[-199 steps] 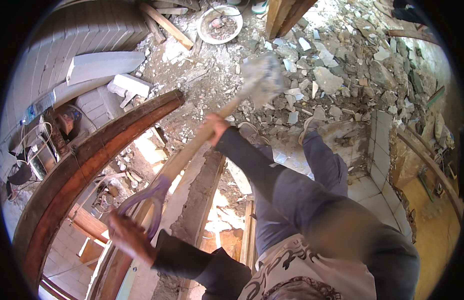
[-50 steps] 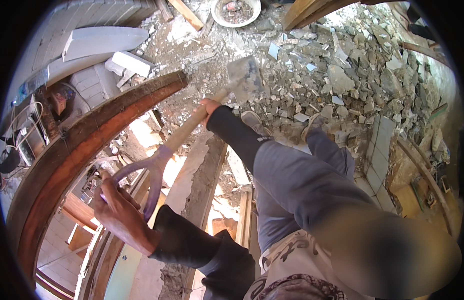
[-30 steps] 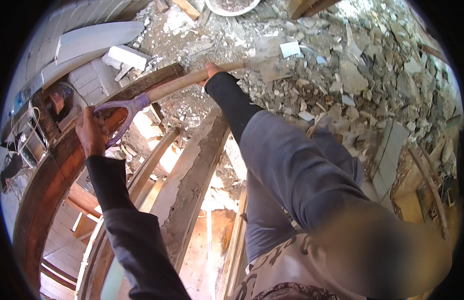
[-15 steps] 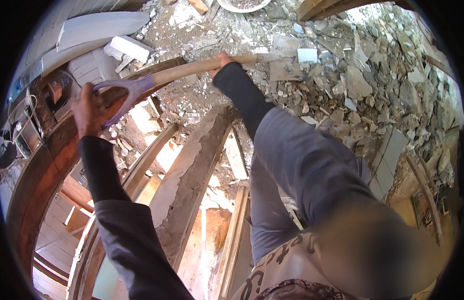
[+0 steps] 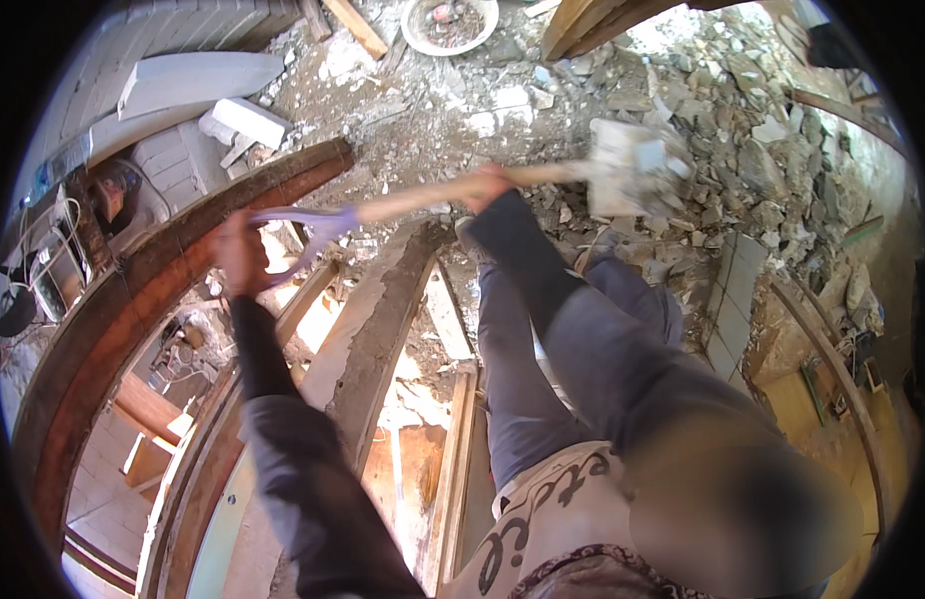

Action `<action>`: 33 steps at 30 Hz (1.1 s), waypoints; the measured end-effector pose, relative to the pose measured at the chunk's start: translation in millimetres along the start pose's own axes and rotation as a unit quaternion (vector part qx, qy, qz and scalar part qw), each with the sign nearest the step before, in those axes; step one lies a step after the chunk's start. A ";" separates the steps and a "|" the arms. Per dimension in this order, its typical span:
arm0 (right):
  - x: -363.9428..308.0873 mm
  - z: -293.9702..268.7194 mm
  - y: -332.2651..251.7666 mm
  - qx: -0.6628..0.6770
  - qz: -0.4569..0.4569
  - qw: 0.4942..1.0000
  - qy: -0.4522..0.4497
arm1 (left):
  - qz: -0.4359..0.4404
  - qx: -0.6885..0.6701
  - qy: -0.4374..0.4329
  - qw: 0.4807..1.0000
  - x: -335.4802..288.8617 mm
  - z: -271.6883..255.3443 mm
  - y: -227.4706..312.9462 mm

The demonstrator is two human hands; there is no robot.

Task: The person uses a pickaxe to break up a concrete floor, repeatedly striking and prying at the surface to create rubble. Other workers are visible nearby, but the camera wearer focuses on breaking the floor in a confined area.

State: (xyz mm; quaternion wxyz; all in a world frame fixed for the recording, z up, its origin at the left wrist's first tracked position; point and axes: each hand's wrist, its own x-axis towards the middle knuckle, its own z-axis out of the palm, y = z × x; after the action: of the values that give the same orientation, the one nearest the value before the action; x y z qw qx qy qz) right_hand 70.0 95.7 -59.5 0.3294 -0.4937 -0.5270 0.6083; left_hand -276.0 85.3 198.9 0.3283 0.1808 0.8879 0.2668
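A shovel (image 5: 423, 198) with a wooden shaft and a purple D-shaped handle lies across my view, held in both hands. My left hand (image 5: 241, 255) is closed around the purple handle at the left end. Farther along, my right hand (image 5: 490, 188) grips the wooden shaft near the blade. The flat square blade (image 5: 614, 172) carries a load of broken rubble (image 5: 654, 165), smeared by motion. Beneath and beyond the blade spreads a heap of grey debris (image 5: 752, 190).
A white basin (image 5: 451, 50) with bits inside sits at the far side. A curved wooden beam (image 5: 163, 265) runs along my left, with planks (image 5: 368, 339) below it. A thick timber (image 5: 592, 28) stands at the top. White blocks (image 5: 251, 122) lie far left.
The blade has lifted out of the rubble with a load on it. Both hands have moved right and slightly toward me with the shovel.
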 end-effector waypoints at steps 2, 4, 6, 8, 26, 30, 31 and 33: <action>-46.0 -110.4 8.2 -0.273 -0.110 0.955 -0.029 | -0.007 -0.051 -0.072 0.996 -39.3 69.2 -12.0; -85.1 -233.9 6.8 -0.385 -0.105 0.917 0.000 | 0.080 0.017 -0.121 0.989 -100.1 155.5 -12.3; -121.6 -342.4 -10.8 -0.364 0.096 0.925 0.055 | 0.116 0.026 -0.147 0.982 -166.9 222.7 1.6; -145.1 -406.9 -31.2 0.217 0.316 0.879 0.282 | 0.049 -0.074 -0.205 0.975 -224.5 256.3 15.9; 10.0 162.4 -18.0 0.533 0.527 0.655 0.097 | -0.025 -0.001 0.200 0.980 -123.6 -73.0 54.3; 36.0 220.3 8.2 0.512 0.535 0.664 0.107 | -0.008 0.082 0.238 0.968 -96.8 -62.9 52.2; 50.7 221.3 21.2 0.501 0.546 0.666 0.090 | 0.006 0.070 0.208 0.976 -84.2 -53.5 49.1; 80.5 208.0 47.0 0.468 0.597 0.649 0.063 | -0.008 0.040 0.206 0.978 -50.1 -27.4 42.0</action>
State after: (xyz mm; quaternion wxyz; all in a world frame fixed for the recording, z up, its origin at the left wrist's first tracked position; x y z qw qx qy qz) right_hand -145.2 93.4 -134.3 0.1147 -0.5193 0.2584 0.8065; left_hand -252.5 84.0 265.7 0.1327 0.1276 0.9479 0.2601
